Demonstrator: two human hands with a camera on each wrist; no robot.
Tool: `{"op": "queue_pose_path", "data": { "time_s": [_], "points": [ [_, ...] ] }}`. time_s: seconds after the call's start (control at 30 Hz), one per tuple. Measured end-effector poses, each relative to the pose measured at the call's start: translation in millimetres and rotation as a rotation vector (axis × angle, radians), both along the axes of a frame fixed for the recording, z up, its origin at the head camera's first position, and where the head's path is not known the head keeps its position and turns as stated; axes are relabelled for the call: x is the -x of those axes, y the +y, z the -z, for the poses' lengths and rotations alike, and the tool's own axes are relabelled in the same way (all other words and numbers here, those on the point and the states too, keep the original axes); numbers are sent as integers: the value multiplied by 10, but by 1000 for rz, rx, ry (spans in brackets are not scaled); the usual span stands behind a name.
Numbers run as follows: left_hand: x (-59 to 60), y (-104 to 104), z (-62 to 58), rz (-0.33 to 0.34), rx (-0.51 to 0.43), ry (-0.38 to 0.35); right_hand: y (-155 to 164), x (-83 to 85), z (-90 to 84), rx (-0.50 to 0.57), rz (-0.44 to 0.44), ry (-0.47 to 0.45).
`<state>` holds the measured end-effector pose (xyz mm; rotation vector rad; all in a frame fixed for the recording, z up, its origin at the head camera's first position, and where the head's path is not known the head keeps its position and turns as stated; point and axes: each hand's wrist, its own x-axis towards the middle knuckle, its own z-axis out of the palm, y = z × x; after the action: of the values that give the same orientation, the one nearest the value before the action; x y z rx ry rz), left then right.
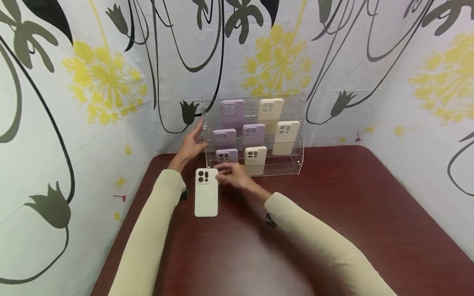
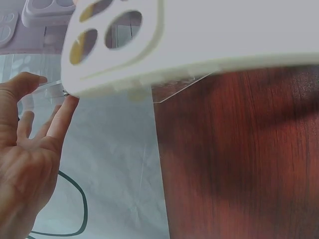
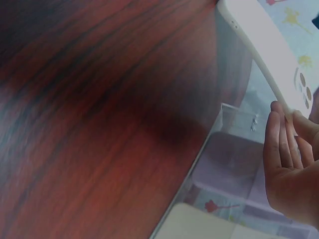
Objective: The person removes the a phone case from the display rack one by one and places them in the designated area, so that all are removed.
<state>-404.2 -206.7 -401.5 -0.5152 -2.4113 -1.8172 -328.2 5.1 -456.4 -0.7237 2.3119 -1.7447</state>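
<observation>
In the head view a white phone case (image 1: 206,199) with a camera cutout hangs upright in front of a clear stand's lower left corner. My right hand (image 1: 235,174) pinches the case by its upper right edge, thumb on one face and fingers behind, as the right wrist view shows. My left hand (image 1: 190,146) grips the left side panel of the tiered clear display stand (image 1: 283,167). In the left wrist view the thumb and fingers (image 2: 64,119) lie on either side of that panel, and the white case (image 2: 224,32) covers much of the upper frame.
On the stand's tiers lean several purple phone cases (image 1: 232,112) and three cream ones (image 1: 286,137). The stand sits at the back of a dark red wooden table (image 1: 333,197). A white floral cloth (image 1: 174,86) hangs behind and at both sides.
</observation>
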Motion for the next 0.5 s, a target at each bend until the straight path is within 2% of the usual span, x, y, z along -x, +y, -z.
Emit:
{"op": "queue_pose_path", "data": {
  "time_s": [0.3, 0.5],
  "points": [
    [-33, 27, -46, -2, 0, 1, -199, -17, 177, 37, 81, -34],
    [-38, 7, -22, 0, 5, -8, -299, -44, 311, 37, 93, -85]
  ]
}}
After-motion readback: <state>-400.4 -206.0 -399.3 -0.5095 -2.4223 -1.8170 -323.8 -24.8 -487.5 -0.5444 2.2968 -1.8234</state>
